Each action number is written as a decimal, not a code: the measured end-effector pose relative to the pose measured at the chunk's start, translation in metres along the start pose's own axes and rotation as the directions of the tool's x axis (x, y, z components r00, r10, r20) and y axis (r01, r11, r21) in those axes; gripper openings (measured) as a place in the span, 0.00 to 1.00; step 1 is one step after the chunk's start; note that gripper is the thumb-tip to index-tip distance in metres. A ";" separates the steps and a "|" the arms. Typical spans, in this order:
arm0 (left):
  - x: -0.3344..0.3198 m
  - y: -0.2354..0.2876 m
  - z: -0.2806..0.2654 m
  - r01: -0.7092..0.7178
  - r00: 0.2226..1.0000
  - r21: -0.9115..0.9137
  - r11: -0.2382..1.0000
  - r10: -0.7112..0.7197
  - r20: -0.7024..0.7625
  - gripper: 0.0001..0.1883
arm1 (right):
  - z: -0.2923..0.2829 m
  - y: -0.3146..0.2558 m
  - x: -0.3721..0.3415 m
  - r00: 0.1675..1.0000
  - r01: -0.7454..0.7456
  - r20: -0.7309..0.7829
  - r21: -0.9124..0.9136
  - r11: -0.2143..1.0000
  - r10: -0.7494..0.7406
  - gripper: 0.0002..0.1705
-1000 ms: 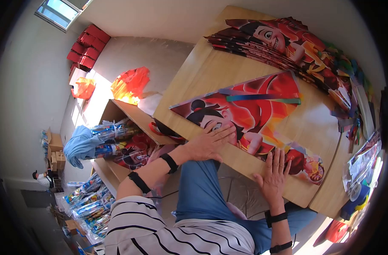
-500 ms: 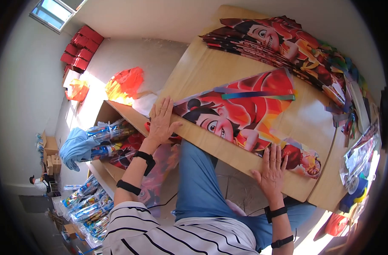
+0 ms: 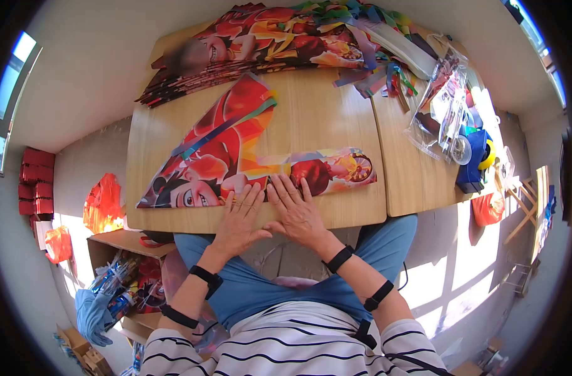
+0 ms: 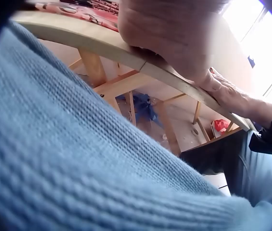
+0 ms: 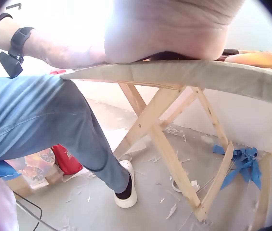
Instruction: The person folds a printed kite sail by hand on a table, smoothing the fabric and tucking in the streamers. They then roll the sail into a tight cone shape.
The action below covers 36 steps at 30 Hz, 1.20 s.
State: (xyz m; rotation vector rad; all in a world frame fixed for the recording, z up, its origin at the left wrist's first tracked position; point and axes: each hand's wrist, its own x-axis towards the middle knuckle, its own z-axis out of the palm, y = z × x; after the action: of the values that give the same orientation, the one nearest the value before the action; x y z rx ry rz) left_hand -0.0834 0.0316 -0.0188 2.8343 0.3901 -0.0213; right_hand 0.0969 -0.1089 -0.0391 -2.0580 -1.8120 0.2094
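My left hand (image 3: 239, 219) has moved in beside my right hand (image 3: 298, 216), both straight-fingered on the printed sheet (image 3: 248, 160) near the frame's centre, apparently to flatten it.

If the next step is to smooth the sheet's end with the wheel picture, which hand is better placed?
Probably the right hand: it touches the printed sheet nearer the wheel picture. The left hand lies closer to the printed face.
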 end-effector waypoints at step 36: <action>0.000 0.002 -0.006 0.000 1.000 0.002 1.000 0.000 0.005 0.62 | -0.072 0.095 -0.093 0.795 -0.601 -0.156 -0.327 0.729 0.586 0.63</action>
State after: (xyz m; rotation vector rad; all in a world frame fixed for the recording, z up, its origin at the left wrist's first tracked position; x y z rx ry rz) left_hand -0.0825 0.0310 -0.0128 2.8354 0.3895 -0.0291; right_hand 0.1956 -0.2218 -0.0231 -2.8439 -1.1551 -0.0062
